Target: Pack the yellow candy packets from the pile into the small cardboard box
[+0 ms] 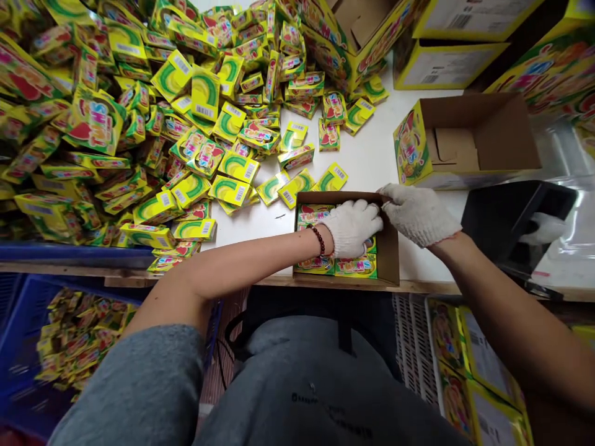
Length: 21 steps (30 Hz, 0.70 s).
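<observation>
My left hand (pixel 354 228), in a white knitted glove, reaches palm down into an open cardboard box (pixel 389 253) at the table's front edge. Its fingers curl over a small yellow-green box (pixel 370 243), mostly hidden under the glove. Other small boxes marked TWINS (pixel 357 266) lie flat in rows inside. With the same kind of glove, my right hand (pixel 413 214) pinches the cardboard box's far right corner. Beyond and to the left spreads a big loose heap of the same small boxes (pixel 232 155).
An open, larger printed carton (pixel 411 145) stands beyond my right hand. Stacked cartons (pixel 455 65) are behind it. A black container (pixel 502 217) sits at the right. Below the table, a blue crate (pixel 23 347) holds more small boxes, and packed cartons (pixel 488 371) stand at lower right.
</observation>
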Each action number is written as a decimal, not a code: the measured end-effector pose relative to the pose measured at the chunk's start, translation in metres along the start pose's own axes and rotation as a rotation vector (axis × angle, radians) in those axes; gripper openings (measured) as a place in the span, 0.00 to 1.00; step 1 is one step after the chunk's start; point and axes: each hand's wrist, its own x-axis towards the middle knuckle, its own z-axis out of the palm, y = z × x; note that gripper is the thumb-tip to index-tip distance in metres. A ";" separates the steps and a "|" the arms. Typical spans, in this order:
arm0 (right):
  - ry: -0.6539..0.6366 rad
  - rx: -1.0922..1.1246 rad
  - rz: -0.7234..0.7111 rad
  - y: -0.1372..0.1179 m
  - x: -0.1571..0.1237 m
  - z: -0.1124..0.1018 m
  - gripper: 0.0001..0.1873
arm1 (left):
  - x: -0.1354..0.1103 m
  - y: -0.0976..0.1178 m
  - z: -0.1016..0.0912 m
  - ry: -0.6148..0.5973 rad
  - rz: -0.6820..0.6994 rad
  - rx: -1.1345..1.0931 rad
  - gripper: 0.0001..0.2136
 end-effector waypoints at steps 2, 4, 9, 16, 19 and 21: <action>0.012 0.046 0.073 -0.003 -0.001 -0.002 0.27 | -0.001 0.000 0.000 0.030 0.016 0.005 0.21; 0.024 0.082 0.115 -0.007 -0.001 -0.005 0.25 | 0.000 0.000 -0.001 0.019 0.020 0.024 0.22; 0.032 0.117 0.083 -0.007 0.001 -0.005 0.24 | 0.005 -0.001 -0.010 -0.078 0.001 0.046 0.23; 0.086 0.100 0.005 -0.005 0.005 0.000 0.23 | 0.013 -0.002 -0.003 -0.003 -0.168 0.004 0.23; 0.093 0.133 0.008 -0.008 0.005 0.000 0.23 | 0.014 0.000 0.000 0.069 -0.231 0.028 0.19; 0.100 0.151 0.003 -0.009 0.004 0.000 0.21 | 0.011 0.003 0.001 0.115 -0.248 0.069 0.17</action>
